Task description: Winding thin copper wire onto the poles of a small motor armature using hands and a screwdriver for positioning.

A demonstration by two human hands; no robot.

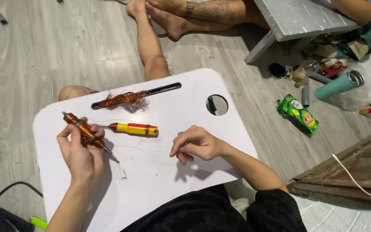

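My left hand (81,152) holds a copper-wound armature on a metal shaft (85,132), tilted over the white lap table (151,180). A thin strand of wire (142,149) runs from it across the table to my right hand (196,144), whose fingers pinch its end. Just beyond the armature lies a yellow and red screwdriver (135,129). A tangle of loose copper wire (124,99) rests by the table's far slot.
Another person's bare legs and feet (168,21) stretch across the grey wooden floor beyond the table. A green snack bag (297,114), a teal flask (339,85) and clutter lie at the right. A low grey bench (297,19) stands at top right. Black cable lies at bottom left.
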